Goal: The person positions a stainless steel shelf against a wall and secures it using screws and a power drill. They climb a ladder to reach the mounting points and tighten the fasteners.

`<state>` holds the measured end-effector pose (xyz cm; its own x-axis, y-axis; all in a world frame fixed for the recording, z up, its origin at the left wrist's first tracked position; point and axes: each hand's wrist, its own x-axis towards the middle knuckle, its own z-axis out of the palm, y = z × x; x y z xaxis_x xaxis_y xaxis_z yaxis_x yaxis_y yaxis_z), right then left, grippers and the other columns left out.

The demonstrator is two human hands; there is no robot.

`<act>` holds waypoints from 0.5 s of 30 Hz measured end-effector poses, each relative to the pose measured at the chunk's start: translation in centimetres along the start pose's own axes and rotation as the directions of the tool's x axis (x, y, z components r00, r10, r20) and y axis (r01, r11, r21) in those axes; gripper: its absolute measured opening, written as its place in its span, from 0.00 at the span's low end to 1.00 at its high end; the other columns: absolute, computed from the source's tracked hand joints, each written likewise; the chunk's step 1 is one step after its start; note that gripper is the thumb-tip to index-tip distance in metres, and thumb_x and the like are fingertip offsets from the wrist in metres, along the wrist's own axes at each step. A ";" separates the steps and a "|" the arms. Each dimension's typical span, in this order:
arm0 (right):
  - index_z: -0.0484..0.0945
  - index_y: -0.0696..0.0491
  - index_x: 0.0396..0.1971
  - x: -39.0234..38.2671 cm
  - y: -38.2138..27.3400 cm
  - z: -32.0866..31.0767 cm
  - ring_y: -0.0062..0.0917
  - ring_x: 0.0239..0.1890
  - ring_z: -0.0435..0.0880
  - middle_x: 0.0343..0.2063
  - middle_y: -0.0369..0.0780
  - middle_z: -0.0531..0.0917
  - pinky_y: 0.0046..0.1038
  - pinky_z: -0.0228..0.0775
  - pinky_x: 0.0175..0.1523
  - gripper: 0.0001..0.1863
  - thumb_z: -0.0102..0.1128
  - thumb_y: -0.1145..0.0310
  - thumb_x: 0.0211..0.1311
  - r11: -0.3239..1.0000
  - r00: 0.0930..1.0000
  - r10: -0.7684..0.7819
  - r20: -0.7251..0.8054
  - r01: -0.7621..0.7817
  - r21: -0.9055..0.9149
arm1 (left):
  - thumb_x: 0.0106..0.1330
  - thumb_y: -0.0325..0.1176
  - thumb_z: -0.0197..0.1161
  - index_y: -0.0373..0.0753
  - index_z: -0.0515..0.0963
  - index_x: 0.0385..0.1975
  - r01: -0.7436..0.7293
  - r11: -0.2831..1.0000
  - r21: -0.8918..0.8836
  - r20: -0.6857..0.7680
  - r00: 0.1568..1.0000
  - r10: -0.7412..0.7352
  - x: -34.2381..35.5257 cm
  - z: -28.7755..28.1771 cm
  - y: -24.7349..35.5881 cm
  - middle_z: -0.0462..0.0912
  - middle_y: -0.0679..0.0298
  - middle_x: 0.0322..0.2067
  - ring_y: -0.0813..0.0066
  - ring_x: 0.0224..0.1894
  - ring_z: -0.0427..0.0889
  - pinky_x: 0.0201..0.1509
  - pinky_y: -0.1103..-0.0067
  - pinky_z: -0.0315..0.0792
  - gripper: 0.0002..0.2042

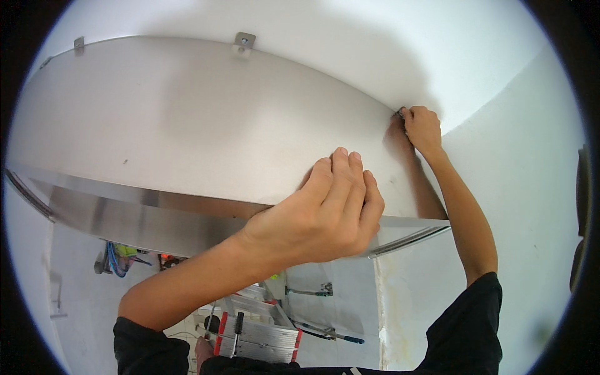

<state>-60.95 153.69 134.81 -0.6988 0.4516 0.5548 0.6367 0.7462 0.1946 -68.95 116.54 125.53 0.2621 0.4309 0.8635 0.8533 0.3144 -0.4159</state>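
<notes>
A wide stainless-steel panel (206, 119) with a folded front edge stretches before me against the white wall. My left hand (319, 206) lies over its front edge, fingers stretched out across the metal and nothing seen in them. At the panel's far right corner, my right hand (422, 128) is closed, with fingertips pinched at a small dark metal piece (400, 114) by the wall. What exactly the fingertips hold is too small to tell. A small metal bracket (245, 40) stands up at the back edge, and another bracket (79, 45) sits farther left.
Below the panel stands an aluminium stepladder (259, 337) with red edges, a black-handled tool (238, 325) lying on it. Pipe fittings (309, 291) and a blue-handled bar (344, 338) are by the lower wall. Coiled blue cords (117, 259) hang at the left. A metal rail (409, 242) runs under the panel's right end.
</notes>
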 end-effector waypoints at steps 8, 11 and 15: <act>0.87 0.61 0.31 0.2 -1.2 -2.4 0.50 0.39 0.90 0.33 0.53 0.89 0.46 0.81 0.49 0.20 0.61 0.57 0.70 0.990 0.980 0.073 0.184 -0.094 0.106 | 0.74 0.54 0.56 0.37 0.86 0.41 0.024 0.997 -0.079 0.073 0.997 -0.018 0.5 -1.0 -0.3 0.91 0.49 0.43 0.56 0.49 0.90 0.55 0.69 0.83 0.23; 0.88 0.60 0.32 -0.2 -0.1 -1.3 0.46 0.36 0.90 0.31 0.51 0.89 0.45 0.81 0.46 0.18 0.61 0.59 0.71 0.994 0.996 0.070 0.046 -0.073 0.081 | 0.74 0.54 0.55 0.39 0.86 0.42 0.048 0.994 -0.093 0.077 0.996 -0.041 0.6 -0.9 0.2 0.91 0.50 0.43 0.57 0.49 0.91 0.55 0.69 0.84 0.23; 0.88 0.60 0.31 0.1 0.5 -0.6 0.44 0.30 0.89 0.25 0.49 0.89 0.43 0.79 0.42 0.20 0.62 0.58 0.73 0.994 0.996 -0.084 0.039 0.087 -0.071 | 0.75 0.54 0.54 0.39 0.87 0.42 0.041 0.996 -0.077 0.068 0.997 -0.036 0.6 -0.9 0.0 0.91 0.50 0.43 0.58 0.48 0.91 0.55 0.69 0.84 0.23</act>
<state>-60.48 153.76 135.45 -0.7622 0.4057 0.5045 0.5951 0.7459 0.2992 -68.35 116.05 126.34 0.1999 0.4762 0.8563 0.8955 0.2657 -0.3569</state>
